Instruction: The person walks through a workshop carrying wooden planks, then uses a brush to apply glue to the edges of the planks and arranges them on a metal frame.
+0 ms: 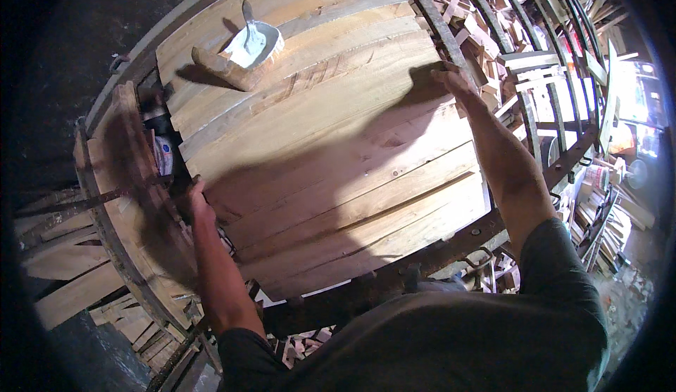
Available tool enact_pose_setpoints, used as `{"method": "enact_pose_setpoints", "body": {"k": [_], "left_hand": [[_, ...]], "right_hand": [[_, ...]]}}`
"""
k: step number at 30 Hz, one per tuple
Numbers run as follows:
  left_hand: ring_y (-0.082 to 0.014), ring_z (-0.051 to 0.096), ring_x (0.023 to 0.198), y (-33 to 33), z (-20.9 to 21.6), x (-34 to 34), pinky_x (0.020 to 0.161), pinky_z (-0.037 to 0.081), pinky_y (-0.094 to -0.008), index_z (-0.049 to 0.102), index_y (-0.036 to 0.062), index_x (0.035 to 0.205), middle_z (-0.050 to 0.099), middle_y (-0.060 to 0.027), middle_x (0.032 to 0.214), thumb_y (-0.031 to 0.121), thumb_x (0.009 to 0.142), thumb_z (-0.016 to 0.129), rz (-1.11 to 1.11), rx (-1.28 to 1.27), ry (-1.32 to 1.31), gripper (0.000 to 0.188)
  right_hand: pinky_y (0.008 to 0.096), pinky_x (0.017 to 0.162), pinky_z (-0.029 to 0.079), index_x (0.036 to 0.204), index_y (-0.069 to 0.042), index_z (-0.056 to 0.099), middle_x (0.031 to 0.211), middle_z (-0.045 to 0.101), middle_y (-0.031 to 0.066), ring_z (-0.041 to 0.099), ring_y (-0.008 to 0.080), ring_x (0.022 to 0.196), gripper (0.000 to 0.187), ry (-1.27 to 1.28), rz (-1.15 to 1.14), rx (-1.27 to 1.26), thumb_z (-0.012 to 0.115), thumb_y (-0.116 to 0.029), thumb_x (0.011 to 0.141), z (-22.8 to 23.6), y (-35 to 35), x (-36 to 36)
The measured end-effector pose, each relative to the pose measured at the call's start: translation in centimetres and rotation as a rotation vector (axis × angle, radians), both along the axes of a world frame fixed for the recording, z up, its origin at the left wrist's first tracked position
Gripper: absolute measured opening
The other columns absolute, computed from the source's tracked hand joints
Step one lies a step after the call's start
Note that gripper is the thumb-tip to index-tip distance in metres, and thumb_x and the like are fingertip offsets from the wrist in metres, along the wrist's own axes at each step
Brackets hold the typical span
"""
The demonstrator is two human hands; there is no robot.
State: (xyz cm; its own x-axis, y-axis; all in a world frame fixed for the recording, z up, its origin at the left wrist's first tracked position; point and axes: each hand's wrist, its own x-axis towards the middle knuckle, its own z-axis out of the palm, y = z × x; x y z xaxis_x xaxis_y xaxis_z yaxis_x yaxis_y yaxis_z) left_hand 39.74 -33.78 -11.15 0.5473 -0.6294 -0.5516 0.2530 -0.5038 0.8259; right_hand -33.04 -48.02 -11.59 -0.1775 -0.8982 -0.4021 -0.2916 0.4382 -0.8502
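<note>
2 hands (201, 205) (459, 86), fingers (443, 76) curled, grip 1 plank panel (317, 117) bearing 1 tub (277, 46), 1 brush (248, 15).

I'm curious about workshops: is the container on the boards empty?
Not empty: white material shows inside the open container, with a tool resting in it.

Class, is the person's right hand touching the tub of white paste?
Apart. The head view shows a wide stretch of wooden planks between the right hand and the tub.

Light from the right brightens the boards (320, 135), a broad shadow (296, 202) crossing to their left edge; glare (644, 103) whitens the right rim; fisheye curvature bends lines toward black corners
</note>
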Motion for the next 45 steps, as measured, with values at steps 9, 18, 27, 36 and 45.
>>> {"method": "enact_pose_setpoints", "body": {"k": [9, 18, 27, 36, 45], "left_hand": [[-0.0223, 0.056, 0.11, -1.3, 1.4, 2.9, 0.096, 0.043, -0.0344, 0.064, 0.0032, 0.122, 0.062, -0.0092, 0.12, 0.029, 0.087, 0.068, 0.001, 0.124, -0.458, 0.044], [-0.0256, 0.053, 0.125, 17.0, 10.3, 2.6, 0.105, 0.042, -0.04, 0.057, 0.001, 0.13, 0.058, -0.0129, 0.133, 0.022, 0.095, 0.059, -0.355, 0.056, -0.577, 0.041], [-0.0303, 0.053, 0.124, 34.8, 15.7, -5.1, 0.105, 0.041, -0.0415, 0.058, -0.001, 0.128, 0.056, -0.0168, 0.135, 0.022, 0.096, 0.057, -0.384, 0.279, -0.56, 0.039], [-0.035, 0.053, 0.124, 34.1, 19.6, -12.3, 0.105, 0.04, -0.043, 0.059, -0.003, 0.126, 0.054, -0.0207, 0.136, 0.021, 0.097, 0.054, -0.611, 0.161, -0.713, 0.038], [-0.0249, 0.057, 0.115, 33.4, 23.9, -32.0, 0.104, 0.04, -0.038, 0.053, -0.0088, 0.127, 0.059, -0.0169, 0.128, 0.002, 0.084, 0.059, -0.702, -0.412, 0.249, 0.045]], "right_hand": [[0.0328, 0.073, 0.05, 0.102, 0.001, 0.073, 0.092, 0.071, 0.009, 0.065, 0.0182, 0.084, 0.026, -0.001, -0.203, -0.302, 0.069, -0.012, 0.08, 4.4, 0.1, -1.3], [0.0263, 0.082, 0.051, 0.121, 0.004, 0.065, 0.107, 0.071, 0.012, 0.068, 0.0176, 0.094, 0.035, -0.152, -0.109, 0.062, 0.06, -0.018, 0.094, 13.7, 15.5, -3.5], [0.0348, 0.053, 0.04, 0.067, -0.004, 0.055, 0.066, 0.051, 0.0057, 0.051, 0.0123, 0.062, 0.03, 0.66, 0.645, -0.054, 0.056, -0.032, 0.078, 18.1, 38.4, -10.7], [0.0293, 0.07, 0.049, 0.108, 0.006, 0.061, 0.096, 0.068, 0.0083, 0.064, 0.0195, 0.079, 0.028, -0.175, -0.522, -0.065, 0.057, -0.01, 0.085, 18.7, 46.0, -14.6], [0.0516, 0.108, 0.042, 0.13, 0.008, 0.049, 0.123, 0.059, 0.0208, 0.057, 0.0354, 0.116, 0.05, -0.998, -1.03, -0.288, 0.062, -0.01, 0.085, 22.1, 42.2, -3.5]]}}
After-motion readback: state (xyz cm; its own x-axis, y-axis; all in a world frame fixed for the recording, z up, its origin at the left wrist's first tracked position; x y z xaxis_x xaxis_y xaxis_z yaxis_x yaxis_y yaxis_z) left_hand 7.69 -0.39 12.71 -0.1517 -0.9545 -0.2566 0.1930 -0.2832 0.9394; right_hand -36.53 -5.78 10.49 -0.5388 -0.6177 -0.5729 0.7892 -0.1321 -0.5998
